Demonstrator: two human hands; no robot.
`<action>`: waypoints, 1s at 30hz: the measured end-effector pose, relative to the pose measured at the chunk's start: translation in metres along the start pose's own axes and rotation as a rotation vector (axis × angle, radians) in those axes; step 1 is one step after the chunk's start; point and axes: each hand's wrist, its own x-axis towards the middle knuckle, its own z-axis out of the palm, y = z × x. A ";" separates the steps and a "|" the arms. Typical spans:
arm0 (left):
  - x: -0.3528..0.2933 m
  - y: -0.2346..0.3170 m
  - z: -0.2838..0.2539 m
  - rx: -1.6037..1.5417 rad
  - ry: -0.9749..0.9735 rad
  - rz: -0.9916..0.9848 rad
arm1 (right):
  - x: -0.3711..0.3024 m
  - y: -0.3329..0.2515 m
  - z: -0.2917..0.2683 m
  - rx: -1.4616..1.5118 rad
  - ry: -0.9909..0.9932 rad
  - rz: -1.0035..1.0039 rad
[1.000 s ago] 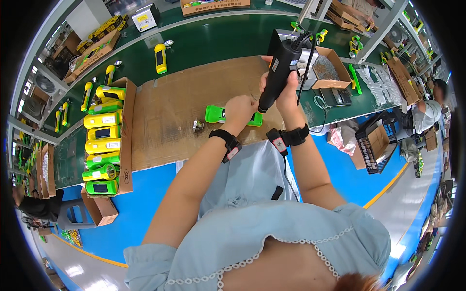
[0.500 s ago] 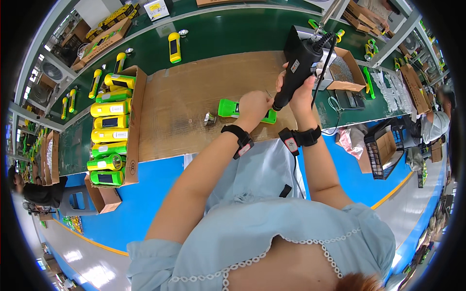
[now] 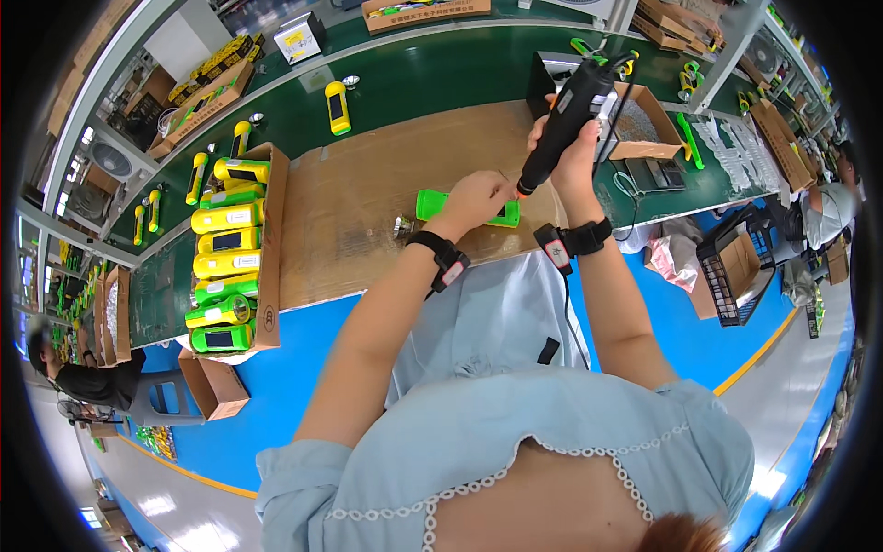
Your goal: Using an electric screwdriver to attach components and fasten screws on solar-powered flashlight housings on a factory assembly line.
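On the cardboard sheet lies a green flashlight body with a dark panel, partly covered by my left hand. The fingers of that hand are pinched together beside the driver's tip; whatever they hold is too small to make out. My right hand grips a black electric screwdriver, tilted with its tip down and left. The tip is just above the flashlight's right end, close to my left fingertips. A small shiny reflector cup sits left of the flashlight.
A carton of yellow and green flashlights stands at the left. Beyond the cardboard sheet lies a yellow flashlight. At the right are a box of small parts, a coiled cable and a black crate below the table edge.
The screwdriver's tip has risen slightly from the flashlight's right end, and my left fingertips are now closer beside it. The whole view has shifted a little.
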 end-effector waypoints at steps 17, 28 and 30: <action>-0.096 0.122 -0.096 -0.090 0.261 0.454 | -0.041 -0.042 -0.053 -0.167 0.142 -0.110; 0.000 0.034 -0.066 0.587 0.055 0.557 | -0.051 -0.018 -0.059 -0.179 0.184 -0.067; 0.054 -0.009 -0.050 0.747 -0.003 0.550 | -0.055 -0.014 -0.059 -0.138 0.171 -0.027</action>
